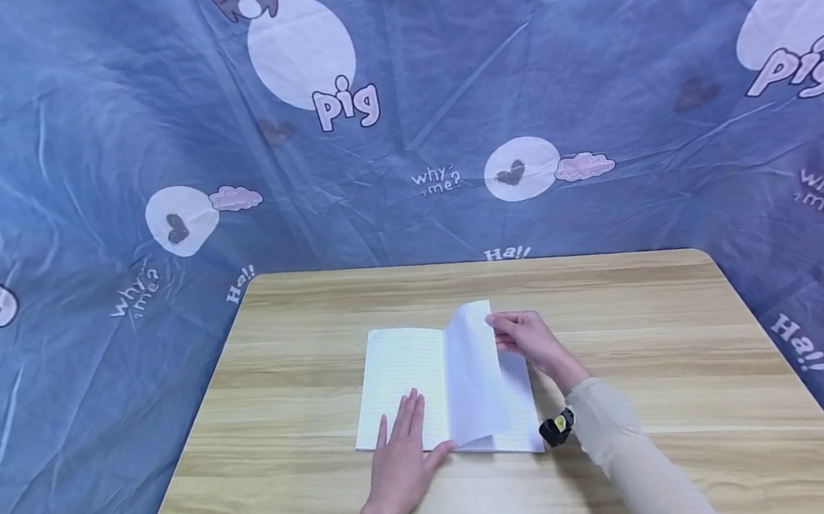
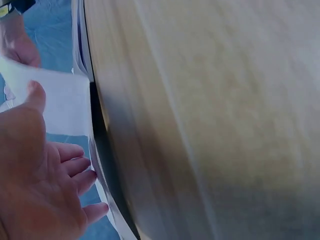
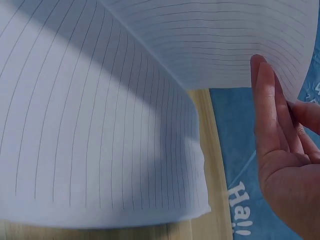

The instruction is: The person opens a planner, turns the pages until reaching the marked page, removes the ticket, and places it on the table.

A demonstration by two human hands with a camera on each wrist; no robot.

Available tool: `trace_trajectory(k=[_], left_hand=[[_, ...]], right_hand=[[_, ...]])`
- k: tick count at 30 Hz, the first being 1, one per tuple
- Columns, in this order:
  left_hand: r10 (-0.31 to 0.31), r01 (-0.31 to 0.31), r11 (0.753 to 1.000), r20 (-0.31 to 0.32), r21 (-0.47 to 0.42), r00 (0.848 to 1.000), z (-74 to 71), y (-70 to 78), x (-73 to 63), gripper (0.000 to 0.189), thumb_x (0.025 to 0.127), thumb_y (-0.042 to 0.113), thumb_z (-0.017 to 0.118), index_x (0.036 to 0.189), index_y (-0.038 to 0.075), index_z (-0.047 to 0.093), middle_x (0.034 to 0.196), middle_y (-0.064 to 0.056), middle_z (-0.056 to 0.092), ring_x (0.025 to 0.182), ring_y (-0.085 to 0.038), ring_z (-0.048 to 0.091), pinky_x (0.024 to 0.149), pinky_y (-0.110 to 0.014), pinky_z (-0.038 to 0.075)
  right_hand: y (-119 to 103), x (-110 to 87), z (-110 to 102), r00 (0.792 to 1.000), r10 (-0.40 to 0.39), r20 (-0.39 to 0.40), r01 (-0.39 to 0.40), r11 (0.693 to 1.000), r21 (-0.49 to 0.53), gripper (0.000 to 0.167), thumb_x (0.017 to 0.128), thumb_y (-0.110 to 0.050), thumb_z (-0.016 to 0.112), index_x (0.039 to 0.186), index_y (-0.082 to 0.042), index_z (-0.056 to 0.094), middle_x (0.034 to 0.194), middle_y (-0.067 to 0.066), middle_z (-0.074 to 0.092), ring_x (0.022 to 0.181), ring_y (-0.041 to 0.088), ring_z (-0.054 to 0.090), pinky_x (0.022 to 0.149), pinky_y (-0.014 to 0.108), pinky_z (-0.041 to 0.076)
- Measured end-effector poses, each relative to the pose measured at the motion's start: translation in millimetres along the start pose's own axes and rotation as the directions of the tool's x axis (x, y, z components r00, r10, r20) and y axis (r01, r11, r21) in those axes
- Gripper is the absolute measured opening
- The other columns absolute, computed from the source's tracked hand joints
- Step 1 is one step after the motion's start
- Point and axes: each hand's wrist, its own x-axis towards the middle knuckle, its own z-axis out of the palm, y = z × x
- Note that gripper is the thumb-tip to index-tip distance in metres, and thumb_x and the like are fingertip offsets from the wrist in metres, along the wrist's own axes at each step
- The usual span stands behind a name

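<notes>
An open lined notebook [image 1: 403, 383] lies flat in the middle of the wooden table [image 1: 653, 324]. My left hand [image 1: 401, 451] presses flat on its left-hand page near the bottom, fingers straight. My right hand [image 1: 526, 337] pinches the upper corner of one raised page [image 1: 473, 372], which stands curved above the spine. In the right wrist view the lifted lined page [image 3: 215, 40] arches over the flat page [image 3: 90, 140], with my fingers [image 3: 267, 115] along its edge. The left wrist view shows my left palm [image 2: 35, 180] beside the page [image 2: 55, 107] and the table's edge.
Blue cloth [image 1: 79, 242] printed with pigs, hearts and words hangs behind and to both sides of the table. A small black and yellow device [image 1: 556, 428] is strapped at my right wrist. Bare wood surrounds the notebook.
</notes>
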Motion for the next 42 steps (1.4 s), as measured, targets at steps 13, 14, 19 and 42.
trace_trajectory(k=[13,14,19,42], left_hand=[[0.093,-0.086,0.995,-0.127,0.055,0.988,3.5,32.8,10.9,0.102,0.084,0.064,0.063,0.154,0.001,0.025,0.161,-0.012,0.021,0.146,-0.027,0.024,0.116,-0.052,0.025],[0.093,-0.085,0.995,-0.139,0.059,0.986,3.5,34.4,11.7,0.1,0.084,0.061,0.065,0.154,0.001,0.025,0.161,-0.011,0.021,0.146,-0.026,0.024,0.116,-0.051,0.025],[0.083,-0.075,0.996,-0.173,0.052,0.982,3.1,36.8,13.1,0.093,0.085,0.037,0.074,0.154,0.002,0.023,0.161,-0.011,0.021,0.147,-0.024,0.021,0.117,-0.049,0.024],[0.018,0.007,0.995,-0.249,0.1,0.968,-6.2,13.3,11.5,0.105,0.067,-0.012,0.074,0.155,0.001,0.019,0.163,-0.009,0.014,0.149,-0.025,0.014,0.117,-0.051,0.021]], right_hand=[[0,2.1,14,1.0,-0.021,0.016,0.021,0.998,0.054,0.045,0.099,-0.014,0.058,0.129,0.019,0.049,0.081,0.002,0.069,0.07,0.008,0.066,0.067,0.02,0.058],[0,2.3,15,1.0,-0.021,0.019,0.02,0.998,0.055,0.045,0.1,-0.014,0.058,0.129,0.019,0.049,0.081,0.003,0.07,0.071,0.008,0.067,0.067,0.02,0.058],[2,3.3,21,0.999,-0.029,0.027,0.027,0.997,0.067,0.043,0.1,-0.012,0.057,0.127,0.02,0.05,0.081,0.003,0.07,0.071,0.009,0.067,0.068,0.022,0.059],[2,0.8,24,0.983,-0.094,0.159,0.077,0.991,0.107,0.038,0.105,-0.01,0.045,0.129,0.019,0.05,0.112,0.029,0.066,0.088,0.025,0.073,0.083,0.035,0.058]])
